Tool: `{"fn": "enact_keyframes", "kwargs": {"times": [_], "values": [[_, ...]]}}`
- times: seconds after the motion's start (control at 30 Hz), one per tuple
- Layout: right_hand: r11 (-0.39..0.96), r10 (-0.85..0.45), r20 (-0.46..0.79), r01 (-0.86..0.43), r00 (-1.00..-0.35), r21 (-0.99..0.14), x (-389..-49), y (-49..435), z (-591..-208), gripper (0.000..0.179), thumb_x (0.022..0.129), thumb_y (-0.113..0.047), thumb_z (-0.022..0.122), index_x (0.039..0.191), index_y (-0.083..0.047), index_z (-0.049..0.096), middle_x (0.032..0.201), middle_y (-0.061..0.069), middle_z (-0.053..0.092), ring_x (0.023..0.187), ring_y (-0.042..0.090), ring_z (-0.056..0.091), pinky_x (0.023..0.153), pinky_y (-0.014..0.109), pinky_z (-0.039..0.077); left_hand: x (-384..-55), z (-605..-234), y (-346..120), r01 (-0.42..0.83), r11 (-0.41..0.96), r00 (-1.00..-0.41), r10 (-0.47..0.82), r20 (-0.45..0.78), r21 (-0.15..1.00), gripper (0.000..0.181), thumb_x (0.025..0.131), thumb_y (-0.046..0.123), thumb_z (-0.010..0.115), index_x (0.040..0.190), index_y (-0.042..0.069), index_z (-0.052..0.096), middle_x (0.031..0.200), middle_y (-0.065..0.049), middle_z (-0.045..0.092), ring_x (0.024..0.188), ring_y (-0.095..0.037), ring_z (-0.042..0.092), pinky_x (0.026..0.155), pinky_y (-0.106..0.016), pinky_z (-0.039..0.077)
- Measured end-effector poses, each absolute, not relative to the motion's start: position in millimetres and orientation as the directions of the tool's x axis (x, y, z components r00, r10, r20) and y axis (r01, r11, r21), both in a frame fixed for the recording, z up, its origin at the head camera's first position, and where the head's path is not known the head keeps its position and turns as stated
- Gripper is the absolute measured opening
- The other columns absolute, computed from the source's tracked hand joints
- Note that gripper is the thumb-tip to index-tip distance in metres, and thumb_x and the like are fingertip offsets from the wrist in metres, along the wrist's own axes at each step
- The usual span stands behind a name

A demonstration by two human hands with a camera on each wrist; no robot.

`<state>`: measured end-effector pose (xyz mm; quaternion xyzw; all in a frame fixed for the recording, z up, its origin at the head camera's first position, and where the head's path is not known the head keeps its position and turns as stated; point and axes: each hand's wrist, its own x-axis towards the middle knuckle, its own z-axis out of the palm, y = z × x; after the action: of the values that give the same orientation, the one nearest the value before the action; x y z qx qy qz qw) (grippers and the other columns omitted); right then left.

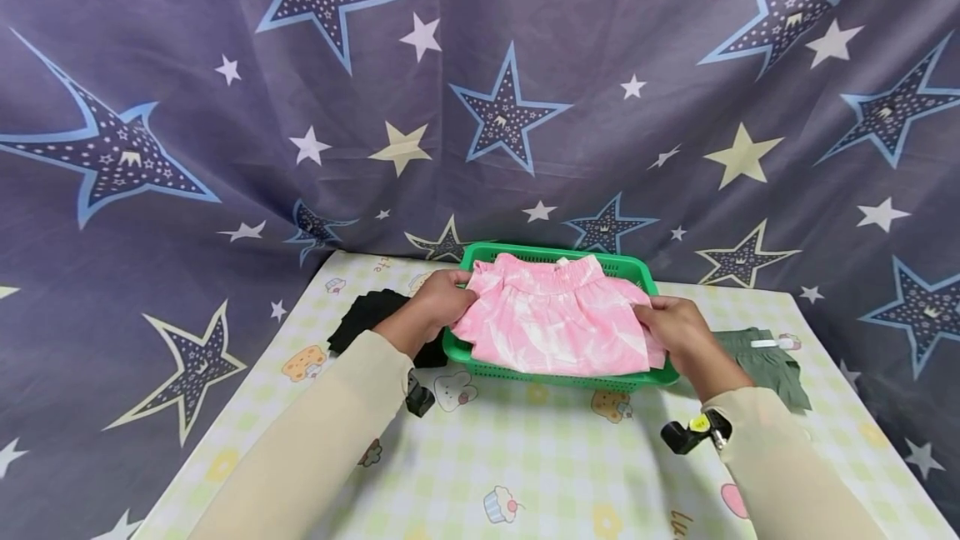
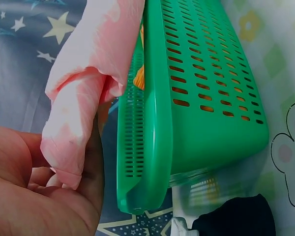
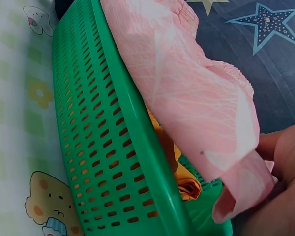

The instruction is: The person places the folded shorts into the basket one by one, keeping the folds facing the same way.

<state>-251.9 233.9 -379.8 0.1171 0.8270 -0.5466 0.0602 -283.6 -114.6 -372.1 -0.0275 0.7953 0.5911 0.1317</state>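
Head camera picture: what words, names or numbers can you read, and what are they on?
"Lu": brown lettering on the pale green-and-white checked tablecloth, cut off by the picture's edge.
Too small to read: brown letters at the tablecloth's far edge.
Too small to read: any print on the yellow sticker by the right wrist.

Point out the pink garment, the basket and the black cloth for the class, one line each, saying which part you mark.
Pink garment (image 1: 558,323): head view, middle of its front.
Basket (image 2: 159,123): left wrist view, on its rim.
Black cloth (image 1: 367,315): head view, on its upper surface.
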Motion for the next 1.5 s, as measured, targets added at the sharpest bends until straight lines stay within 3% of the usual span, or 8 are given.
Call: {"fn": "enact_keyframes", "kwargs": {"times": [0.2,0.63,0.87,0.97,1.13,1.2,1.27,1.5], "values": [[0.376,0.146,-0.243,0.281,-0.959,-0.883,-256.3,234.0,-382.0,0.051,0.104,-0.025,0.057,0.146,0.005,0.052,0.134,0.023,0.058,0.091,0.016,0.065,0.073,0.025,0.055,-288.9,-372.6,-112.1,-0.223,0.304,-0.959,0.101,-0.264,0.926,0.045,0.102,0.006,0.054,0.147,0.008,0.054,0.113,-0.012,0.065,0.067,-0.013,0.061,0.060,-0.027,0.052],[0.417,0.175,-0.234,0.288,-0.956,-0.862,-265.6,225.9,-382.4,0.050,0.103,-0.024,0.057,0.146,0.002,0.053,0.139,0.022,0.056,0.112,0.028,0.059,0.084,0.032,0.052,-296.6,-374.2,-109.5,-0.214,0.365,-0.966,0.058,-0.252,0.906,0.047,0.103,0.010,0.055,0.150,0.009,0.051,0.142,-0.012,0.054,0.102,-0.022,0.064,0.076,-0.032,0.053],[0.429,0.203,-0.217,0.286,-0.955,-0.857,-267.9,224.2,-385.5,0.048,0.103,-0.022,0.057,0.145,0.002,0.055,0.138,0.023,0.058,0.115,0.029,0.058,0.087,0.036,0.052,-296.7,-374.5,-105.5,-0.188,0.390,-0.973,0.051,-0.225,0.901,0.048,0.104,0.011,0.053,0.152,0.009,0.048,0.142,-0.013,0.055,0.057,-0.014,0.039,0.057,-0.031,0.040],[0.439,0.210,-0.208,0.282,-0.955,-0.853,-268.8,223.6,-385.5,0.048,0.103,-0.022,0.057,0.145,0.002,0.055,0.139,0.023,0.058,0.117,0.031,0.058,0.090,0.039,0.052,-297.2,-373.7,-102.9,-0.160,0.415,-0.980,0.045,-0.196,0.895,0.047,0.104,0.011,0.053,0.151,0.009,0.050,0.148,-0.013,0.051,0.059,-0.013,0.038,0.057,-0.031,0.040],[0.452,0.217,-0.211,0.290,-0.953,-0.844,-270.6,222.3,-385.2,0.050,0.104,-0.022,0.055,0.147,0.001,0.052,0.143,0.024,0.054,0.123,0.034,0.054,0.099,0.044,0.049,-299.5,-373.1,-98.1,-0.105,0.454,-0.988,0.052,-0.144,0.885,0.047,0.104,0.009,0.052,0.151,0.007,0.050,0.158,-0.013,0.041,0.108,-0.023,0.057,0.076,-0.036,0.050],[0.462,0.215,-0.215,0.293,-0.953,-0.837,-270.6,221.6,-385.6,0.050,0.104,-0.022,0.055,0.148,0.001,0.050,0.144,0.024,0.053,0.124,0.035,0.054,0.099,0.045,0.049,-300.1,-373.4,-96.5,-0.090,0.468,-0.989,0.059,-0.133,0.879,0.047,0.104,0.009,0.052,0.151,0.005,0.050,0.158,-0.013,0.041,0.132,-0.026,0.048,0.089,-0.039,0.051],[0.473,0.215,-0.216,0.295,-0.952,-0.830,-270.4,220.7,-386.6,0.050,0.104,-0.022,0.054,0.148,0.001,0.051,0.144,0.024,0.053,0.123,0.035,0.055,0.098,0.045,0.049,-300.1,-374.5,-95.2,-0.076,0.491,-0.991,0.063,-0.122,0.868,0.046,0.104,0.010,0.053,0.150,0.004,0.051,0.157,-0.013,0.043,0.138,-0.029,0.045,0.094,-0.041,0.050],[0.506,0.212,-0.203,0.285,-0.956,-0.814,-270.6,219.0,-393.1,0.048,0.103,-0.021,0.055,0.144,0.004,0.054,0.140,0.025,0.056,0.121,0.036,0.056,0.097,0.046,0.050,-299.4,-381.6,-92.1,-0.017,0.559,-0.994,0.080,-0.074,0.829,0.043,0.104,0.011,0.055,0.146,0.004,0.055,0.151,-0.013,0.051,0.102,-0.026,0.059,0.073,-0.031,0.048]]}}
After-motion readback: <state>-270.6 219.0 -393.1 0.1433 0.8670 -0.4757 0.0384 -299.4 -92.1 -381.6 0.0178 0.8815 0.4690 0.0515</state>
